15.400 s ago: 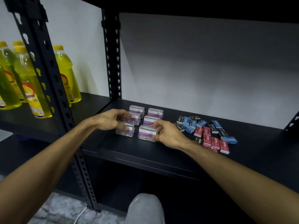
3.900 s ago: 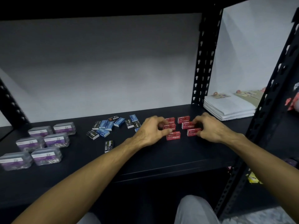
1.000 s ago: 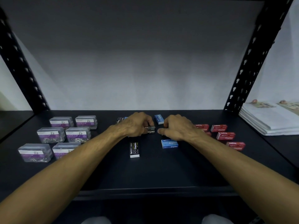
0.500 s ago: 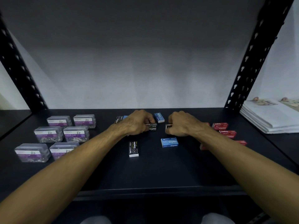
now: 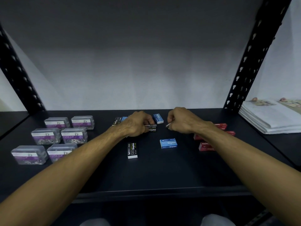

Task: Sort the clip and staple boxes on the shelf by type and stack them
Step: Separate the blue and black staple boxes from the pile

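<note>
Several clear paper clip boxes [image 5: 74,136] with purple labels lie in pairs at the left of the black shelf [image 5: 154,173]. My left hand [image 5: 138,123] grips a black staple box [image 5: 152,128] mid-shelf. My right hand [image 5: 180,121] is curled round a small dark box [image 5: 168,125], mostly hidden by the fingers. A black staple box [image 5: 132,150] and a blue one [image 5: 168,143] lie loose in front of my hands. Another blue box [image 5: 158,118] lies behind them. More black and blue boxes [image 5: 118,120] peek out behind my left hand. Red staple boxes [image 5: 206,146] sit under my right forearm.
A stack of white paper [image 5: 270,118] lies on the neighbouring shelf at the right. Black perforated uprights [image 5: 249,54] stand at the back right and back left. A grey wall closes the back of the shelf.
My hands have drawn slightly apart over the last second, the right one moving right with a small dark box. The left stays on the black staple box.
</note>
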Available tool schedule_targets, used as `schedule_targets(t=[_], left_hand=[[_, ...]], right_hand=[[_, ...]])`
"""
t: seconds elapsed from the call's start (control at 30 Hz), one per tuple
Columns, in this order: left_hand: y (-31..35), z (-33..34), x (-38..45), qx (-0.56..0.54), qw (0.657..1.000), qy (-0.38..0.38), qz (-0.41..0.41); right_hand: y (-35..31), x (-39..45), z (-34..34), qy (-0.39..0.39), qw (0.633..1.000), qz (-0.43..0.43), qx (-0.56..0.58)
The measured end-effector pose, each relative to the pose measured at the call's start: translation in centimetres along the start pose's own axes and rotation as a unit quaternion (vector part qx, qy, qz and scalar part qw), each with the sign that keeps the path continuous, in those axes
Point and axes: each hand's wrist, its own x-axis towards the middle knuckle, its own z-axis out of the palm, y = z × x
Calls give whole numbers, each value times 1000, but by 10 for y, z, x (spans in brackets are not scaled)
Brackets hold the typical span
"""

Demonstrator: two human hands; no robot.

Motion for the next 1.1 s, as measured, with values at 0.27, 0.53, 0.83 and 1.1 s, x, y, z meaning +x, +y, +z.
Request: schedule_targets(t=[0.27, 0.53, 0.83, 1.1], left_hand=[[-2, 2, 2, -4, 1000, 1, 5], [-1, 5, 6, -7, 1000, 0, 4], [0, 10, 11, -15, 1000, 7, 5], [5, 11, 12, -19, 1000, 10, 9]], right_hand=[[0, 6, 13, 13, 1000, 2, 27], [1, 8, 10, -13, 997, -24, -78], [4, 6, 10, -25, 993, -25, -117], [4, 4, 9, -24, 993, -29, -110]])
